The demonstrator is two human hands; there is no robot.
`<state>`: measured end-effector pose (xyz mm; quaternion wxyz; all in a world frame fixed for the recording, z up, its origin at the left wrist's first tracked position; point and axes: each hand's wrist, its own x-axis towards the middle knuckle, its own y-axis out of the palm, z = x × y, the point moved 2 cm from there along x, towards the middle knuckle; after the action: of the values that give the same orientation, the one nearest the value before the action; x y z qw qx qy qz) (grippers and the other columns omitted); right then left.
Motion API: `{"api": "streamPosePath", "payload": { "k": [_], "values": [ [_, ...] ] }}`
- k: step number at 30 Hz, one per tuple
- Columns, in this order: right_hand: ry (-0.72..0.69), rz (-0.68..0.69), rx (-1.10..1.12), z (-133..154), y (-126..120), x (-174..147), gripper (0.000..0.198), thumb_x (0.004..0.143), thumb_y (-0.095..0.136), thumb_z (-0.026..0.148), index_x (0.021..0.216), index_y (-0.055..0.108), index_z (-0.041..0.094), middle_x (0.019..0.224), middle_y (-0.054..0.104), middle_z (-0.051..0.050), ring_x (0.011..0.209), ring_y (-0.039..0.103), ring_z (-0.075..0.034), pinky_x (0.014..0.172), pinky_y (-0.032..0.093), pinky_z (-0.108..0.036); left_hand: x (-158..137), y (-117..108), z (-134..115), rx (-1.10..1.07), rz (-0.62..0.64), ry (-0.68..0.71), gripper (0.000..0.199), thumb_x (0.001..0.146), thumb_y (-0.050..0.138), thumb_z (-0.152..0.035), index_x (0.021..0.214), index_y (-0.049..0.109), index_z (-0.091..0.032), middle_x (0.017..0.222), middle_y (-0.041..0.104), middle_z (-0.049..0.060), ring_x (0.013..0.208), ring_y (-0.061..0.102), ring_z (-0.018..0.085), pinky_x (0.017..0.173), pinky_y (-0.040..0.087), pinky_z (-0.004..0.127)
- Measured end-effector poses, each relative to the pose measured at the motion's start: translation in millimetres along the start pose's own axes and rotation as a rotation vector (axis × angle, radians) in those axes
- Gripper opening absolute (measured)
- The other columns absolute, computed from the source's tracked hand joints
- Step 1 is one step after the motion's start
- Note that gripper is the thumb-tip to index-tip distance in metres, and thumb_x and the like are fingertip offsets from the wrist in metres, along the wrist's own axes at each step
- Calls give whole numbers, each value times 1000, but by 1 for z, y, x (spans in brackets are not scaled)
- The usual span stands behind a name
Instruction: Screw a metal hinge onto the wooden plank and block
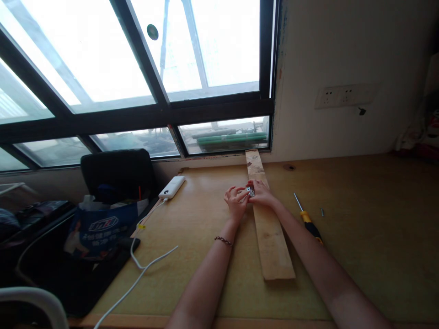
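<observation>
Daylight floods through a big dark-framed window (137,68) behind a yellowish wooden counter (360,219) that runs to a pale wall with a row of sockets (343,95).

A long plank (270,237) lies on the counter, running from near the person up to the window sill. Both hands meet over its far part. The left hand (236,201) sits just beside the plank's left edge, wearing a bracelet (223,241) on the wrist; its fingers (236,191) are curled toward a small metal piece (250,191). The right hand (262,193) rests on the plank, its fingers closed on that same piece from the other side. The piece is pinched between the two hands, on or just above the plank; it is too small to tell what it is, or whether it touches the wood.

To the right of the plank, near the right forearm, lies a screwdriver (308,220) with a yellow and black handle, its shaft pointing away from the person. A small screw (322,211) lies just beyond it to the right, apart from it.

On the left of the counter a white power bank (172,187) lies near the window, with a white cable (144,265) trailing from it toward the near edge. Beside the counter stands a black chair (118,173), and in front of it a blue bag (99,226) with white lettering.
</observation>
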<state>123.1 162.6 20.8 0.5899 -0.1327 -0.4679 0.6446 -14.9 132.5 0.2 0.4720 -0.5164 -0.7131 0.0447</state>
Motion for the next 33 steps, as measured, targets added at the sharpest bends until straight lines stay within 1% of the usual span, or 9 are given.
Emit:
{"api": "streamPosePath", "payload": {
  "k": [7,13,16,22,24,26,29,31,33],
  "values": [
    [-4,6,8,0,0,0,65,54,68,37,112,45,18,105,59,-6,103,46,-24,90,33,-36,0,-2,-3,22,4,-18,14,74,60,-31,85,69,-33,104,62,-1,114,37,22,100,20,45],
    [-7,26,-16,4,-2,-2,63,55,68,35,112,45,20,106,58,-6,106,44,-24,90,33,-36,0,-6,-4,-20,42,-27,30,70,57,-17,96,65,-31,108,59,-2,114,36,22,100,23,43],
    [-34,27,-47,4,-1,-3,64,55,68,35,113,45,19,106,58,-7,108,42,-24,91,32,-36,0,-6,-1,-36,9,-63,32,68,53,-11,93,66,-28,106,60,-1,112,38,21,99,25,41],
    [-56,23,-80,3,2,-5,66,56,68,33,115,45,18,112,54,-9,110,40,-26,93,32,-38,0,-1,6,-68,-24,-75,27,69,50,-11,85,67,-24,99,62,0,107,42,21,97,30,40],
    [-81,-13,-55,9,-2,-7,70,57,68,34,120,42,17,118,50,-10,114,39,-26,96,31,-39,0,-1,8,-80,-34,-80,26,69,49,-11,83,67,-23,97,62,1,105,43,21,96,32,38],
    [-118,-95,0,17,-10,-13,68,61,66,34,122,40,18,123,47,-10,117,38,-24,98,30,-39,0,-2,8,-88,-39,-88,25,69,49,-11,82,67,-23,96,62,1,103,44,21,95,33,37],
    [-131,-239,82,25,-33,-32,51,70,60,33,117,46,19,120,50,-8,115,42,-22,99,31,-38,-1,-5,4,-81,-46,-75,25,69,49,-12,83,67,-23,97,62,2,104,43,21,95,33,38],
    [-63,-314,116,18,-51,-53,34,74,55,32,106,54,19,110,57,-8,105,50,-21,93,37,-36,-4,-8,-3,-63,-45,-44,27,69,50,-12,86,66,-24,100,61,2,107,42,22,96,31,39],
    [84,-382,155,-3,-70,-80,23,78,49,33,93,59,19,95,63,-8,89,58,-20,81,45,-33,-8,-11,-11,-44,-31,-4,28,69,52,-13,90,66,-26,102,60,2,110,40,23,97,29,40]
  ]
}}
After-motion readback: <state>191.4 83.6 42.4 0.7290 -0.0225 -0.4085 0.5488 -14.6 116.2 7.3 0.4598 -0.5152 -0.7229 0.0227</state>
